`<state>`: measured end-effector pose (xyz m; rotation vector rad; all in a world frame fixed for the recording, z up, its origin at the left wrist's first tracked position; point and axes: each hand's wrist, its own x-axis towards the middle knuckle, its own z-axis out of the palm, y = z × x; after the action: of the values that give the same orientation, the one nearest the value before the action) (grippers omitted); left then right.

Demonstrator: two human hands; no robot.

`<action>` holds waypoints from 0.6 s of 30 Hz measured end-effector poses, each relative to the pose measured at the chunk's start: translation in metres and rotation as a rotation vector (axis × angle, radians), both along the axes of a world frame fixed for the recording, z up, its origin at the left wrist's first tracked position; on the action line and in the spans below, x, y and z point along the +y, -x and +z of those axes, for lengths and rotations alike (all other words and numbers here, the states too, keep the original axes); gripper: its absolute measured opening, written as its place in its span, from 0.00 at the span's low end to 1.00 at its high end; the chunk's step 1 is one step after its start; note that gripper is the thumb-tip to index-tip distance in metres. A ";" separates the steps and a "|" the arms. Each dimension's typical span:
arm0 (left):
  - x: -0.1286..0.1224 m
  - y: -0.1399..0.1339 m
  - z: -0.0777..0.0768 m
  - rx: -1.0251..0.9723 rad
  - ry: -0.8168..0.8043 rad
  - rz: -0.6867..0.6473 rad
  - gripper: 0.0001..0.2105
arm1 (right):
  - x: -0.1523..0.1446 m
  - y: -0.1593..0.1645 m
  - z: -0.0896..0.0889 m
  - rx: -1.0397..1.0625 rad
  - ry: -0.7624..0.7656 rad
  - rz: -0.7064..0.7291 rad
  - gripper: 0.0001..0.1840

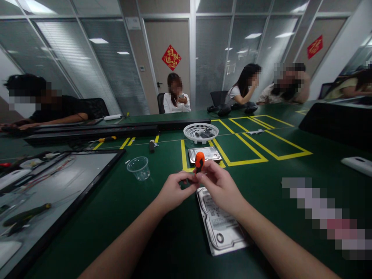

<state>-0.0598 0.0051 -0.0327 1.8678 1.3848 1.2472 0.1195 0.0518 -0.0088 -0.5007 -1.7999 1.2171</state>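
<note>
Orange-handled screwdriver (200, 159), right hand (222, 184) pinched around it, left hand (177, 190) alongside, its grip unclear, forearms (132, 232) converging.

ok so your bare left hand (176, 190) and bare right hand (223, 186) are curled up super close (kinda cozy tbh), both sleeveless forearms (136, 232) angling inward.

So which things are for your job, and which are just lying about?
Probably for the job:
orange-and-black tool, held in the right hand, left hand at its lower end
nearer hard drive, below the hands

Probably just lying about:
clear cup
yellow-and-black screwdriver
white basket
</note>
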 end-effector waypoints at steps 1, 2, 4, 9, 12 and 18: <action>0.000 0.000 0.000 0.000 -0.002 -0.002 0.05 | 0.000 0.000 0.000 0.003 0.003 -0.003 0.04; 0.000 0.000 0.000 0.000 -0.005 -0.005 0.05 | 0.000 0.000 0.000 0.008 0.012 0.002 0.05; 0.000 -0.001 0.000 -0.003 -0.013 -0.012 0.04 | -0.001 0.001 0.001 0.023 0.037 0.028 0.07; 0.000 0.000 0.001 -0.004 -0.003 0.005 0.04 | 0.000 0.000 0.001 0.017 0.049 0.060 0.09; -0.001 0.000 0.001 -0.003 -0.007 0.005 0.04 | 0.001 -0.001 0.000 -0.009 0.003 0.013 0.06; -0.001 0.000 0.000 -0.003 -0.013 -0.012 0.05 | 0.001 0.000 -0.001 0.016 0.035 0.004 0.06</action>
<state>-0.0602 0.0044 -0.0324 1.8792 1.3649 1.2552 0.1193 0.0524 -0.0096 -0.5064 -1.7696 1.2535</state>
